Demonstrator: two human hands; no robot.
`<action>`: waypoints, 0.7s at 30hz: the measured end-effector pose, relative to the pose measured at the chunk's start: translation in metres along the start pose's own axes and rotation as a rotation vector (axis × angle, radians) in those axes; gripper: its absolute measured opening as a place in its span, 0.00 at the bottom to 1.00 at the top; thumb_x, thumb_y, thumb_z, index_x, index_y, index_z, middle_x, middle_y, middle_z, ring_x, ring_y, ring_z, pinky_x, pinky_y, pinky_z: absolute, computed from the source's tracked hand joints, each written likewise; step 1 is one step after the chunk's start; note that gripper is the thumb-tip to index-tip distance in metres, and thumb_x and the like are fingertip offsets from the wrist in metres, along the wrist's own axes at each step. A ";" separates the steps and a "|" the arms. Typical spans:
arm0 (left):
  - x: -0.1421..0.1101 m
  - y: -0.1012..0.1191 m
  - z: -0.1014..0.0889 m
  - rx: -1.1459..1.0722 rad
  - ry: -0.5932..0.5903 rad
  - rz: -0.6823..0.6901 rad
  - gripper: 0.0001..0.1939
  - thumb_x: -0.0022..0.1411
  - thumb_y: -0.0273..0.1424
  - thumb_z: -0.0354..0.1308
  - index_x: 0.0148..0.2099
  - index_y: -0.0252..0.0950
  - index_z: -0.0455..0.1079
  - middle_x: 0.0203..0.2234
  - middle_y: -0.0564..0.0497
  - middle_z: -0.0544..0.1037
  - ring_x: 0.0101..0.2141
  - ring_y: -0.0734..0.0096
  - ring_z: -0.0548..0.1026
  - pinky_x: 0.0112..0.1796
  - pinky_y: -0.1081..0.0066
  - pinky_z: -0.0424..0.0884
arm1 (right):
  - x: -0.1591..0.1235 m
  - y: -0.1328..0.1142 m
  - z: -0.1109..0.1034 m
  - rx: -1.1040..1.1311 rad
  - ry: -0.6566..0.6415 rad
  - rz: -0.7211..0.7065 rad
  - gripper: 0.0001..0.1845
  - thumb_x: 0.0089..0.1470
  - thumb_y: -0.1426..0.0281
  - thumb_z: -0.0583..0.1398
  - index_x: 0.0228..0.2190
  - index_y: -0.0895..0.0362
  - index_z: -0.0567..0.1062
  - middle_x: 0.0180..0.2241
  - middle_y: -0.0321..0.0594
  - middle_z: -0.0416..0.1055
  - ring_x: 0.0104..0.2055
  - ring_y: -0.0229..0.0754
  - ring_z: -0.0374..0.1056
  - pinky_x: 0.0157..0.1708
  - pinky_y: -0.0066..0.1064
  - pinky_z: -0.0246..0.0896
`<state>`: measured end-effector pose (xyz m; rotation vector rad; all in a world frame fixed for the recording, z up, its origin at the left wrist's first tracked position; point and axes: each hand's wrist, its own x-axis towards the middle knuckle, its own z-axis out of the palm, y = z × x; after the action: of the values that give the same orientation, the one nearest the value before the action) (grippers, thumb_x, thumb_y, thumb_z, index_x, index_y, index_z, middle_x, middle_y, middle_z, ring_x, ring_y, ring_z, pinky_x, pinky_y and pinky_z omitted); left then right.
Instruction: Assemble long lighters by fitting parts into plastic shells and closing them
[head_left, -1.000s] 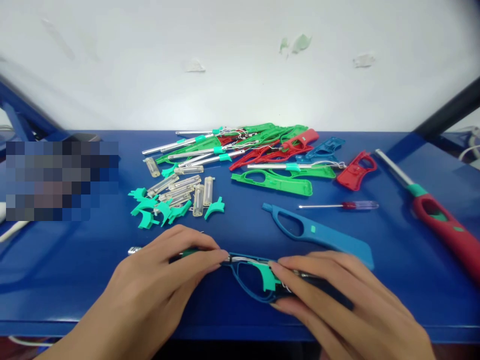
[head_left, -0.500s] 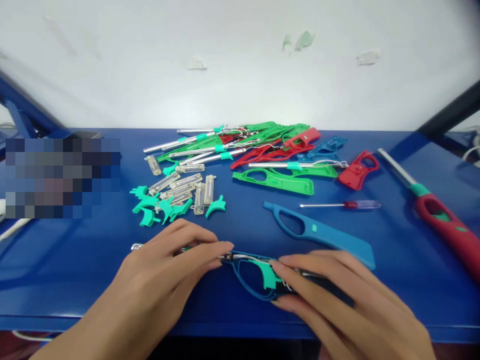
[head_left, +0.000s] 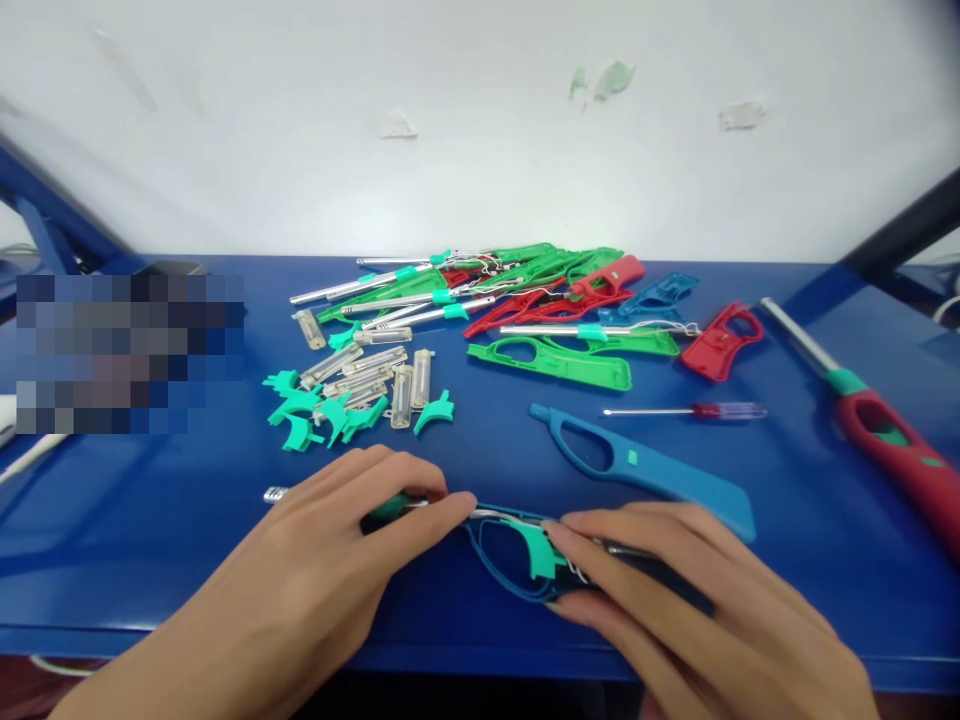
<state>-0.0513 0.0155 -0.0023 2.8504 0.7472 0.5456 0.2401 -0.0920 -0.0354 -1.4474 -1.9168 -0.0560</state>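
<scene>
A half-built blue lighter shell (head_left: 504,570) with a teal trigger (head_left: 538,550) lies near the table's front edge. My left hand (head_left: 330,570) is closed round its metal tube (head_left: 276,494), fingertips pressed at the joint with the shell. My right hand (head_left: 675,590) pinches the shell's handle end just right of the trigger. A loose blue shell half (head_left: 645,470) lies just beyond my right hand.
Behind lie a pile of green, red and blue shells with metal tubes (head_left: 525,300), teal triggers (head_left: 315,415), clear fuel tanks (head_left: 401,390), a small screwdriver (head_left: 690,411) and a finished red lighter (head_left: 885,430) on the blue table (head_left: 150,520).
My left fingertips have slid a little to the right along the tube towards the shell. The right hand has kept its grip.
</scene>
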 end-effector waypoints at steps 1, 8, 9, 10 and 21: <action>0.000 -0.001 0.000 0.008 -0.004 0.017 0.41 0.68 0.11 0.45 0.73 0.51 0.71 0.54 0.50 0.80 0.52 0.69 0.81 0.58 0.71 0.80 | 0.000 0.000 0.000 -0.002 -0.004 0.002 0.24 0.83 0.56 0.49 0.56 0.40 0.85 0.47 0.26 0.88 0.51 0.37 0.81 0.56 0.29 0.72; 0.001 -0.002 -0.002 0.111 -0.037 0.081 0.40 0.68 0.11 0.47 0.75 0.44 0.68 0.57 0.52 0.82 0.55 0.68 0.80 0.70 0.65 0.71 | -0.002 0.001 -0.001 0.003 -0.011 0.009 0.26 0.83 0.56 0.48 0.57 0.41 0.86 0.47 0.32 0.88 0.50 0.41 0.82 0.53 0.34 0.76; 0.001 -0.002 -0.003 0.127 -0.042 0.100 0.39 0.69 0.11 0.47 0.75 0.43 0.68 0.58 0.52 0.83 0.55 0.68 0.80 0.70 0.64 0.70 | -0.002 0.001 0.000 -0.001 -0.011 0.007 0.26 0.83 0.56 0.48 0.57 0.41 0.85 0.47 0.33 0.88 0.50 0.41 0.82 0.53 0.34 0.77; 0.001 -0.001 -0.003 0.141 -0.046 0.111 0.38 0.69 0.12 0.48 0.76 0.41 0.67 0.58 0.52 0.83 0.55 0.67 0.81 0.70 0.63 0.71 | -0.002 0.001 0.000 -0.007 -0.008 0.003 0.26 0.83 0.56 0.48 0.58 0.41 0.85 0.47 0.33 0.88 0.49 0.41 0.82 0.52 0.34 0.78; 0.008 -0.001 -0.005 -0.008 -0.034 0.022 0.43 0.68 0.09 0.46 0.77 0.47 0.65 0.57 0.49 0.79 0.56 0.68 0.79 0.63 0.68 0.77 | 0.004 -0.001 -0.001 -0.023 0.014 -0.006 0.25 0.83 0.56 0.49 0.54 0.42 0.87 0.46 0.27 0.88 0.48 0.37 0.82 0.53 0.27 0.75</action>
<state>-0.0472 0.0203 0.0043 2.8558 0.7079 0.5007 0.2395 -0.0901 -0.0320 -1.4533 -1.9148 -0.0911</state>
